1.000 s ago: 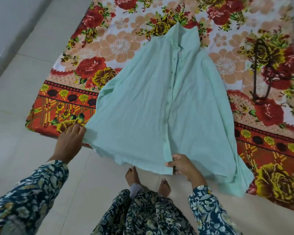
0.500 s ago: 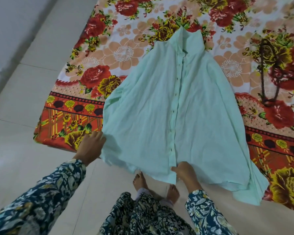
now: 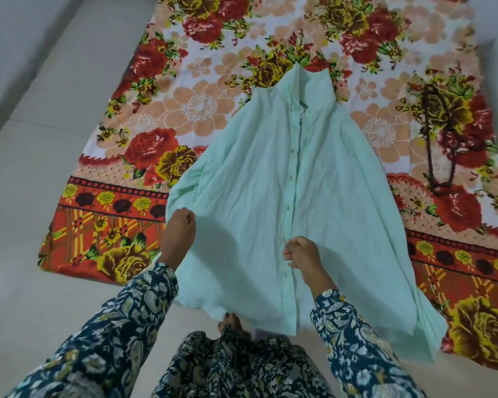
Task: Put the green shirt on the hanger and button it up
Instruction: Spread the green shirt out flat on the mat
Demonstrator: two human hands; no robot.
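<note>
The pale green shirt (image 3: 270,179) lies front-up on a floral blanket (image 3: 161,116), collar at the far end. Its placket runs down the middle with small dark buttons showing. My left hand (image 3: 180,234) is closed on the shirt's left side edge. My right hand (image 3: 301,254) pinches the placket in the lower part of the shirt. A dark brown hanger (image 3: 440,139) lies on the blanket to the right of the shirt, apart from it. The shirt's hem hangs over my feet (image 3: 230,320).
The blanket covers a pale tiled floor (image 3: 41,156), bare on the left and near me. A grey wall base (image 3: 9,53) runs along the far left. My patterned sleeves and clothing fill the lower part of the view.
Both hands have moved from the hem up along the shirt, the left onto the side edge and the right onto the placket. The hem now drapes closer over my feet.
</note>
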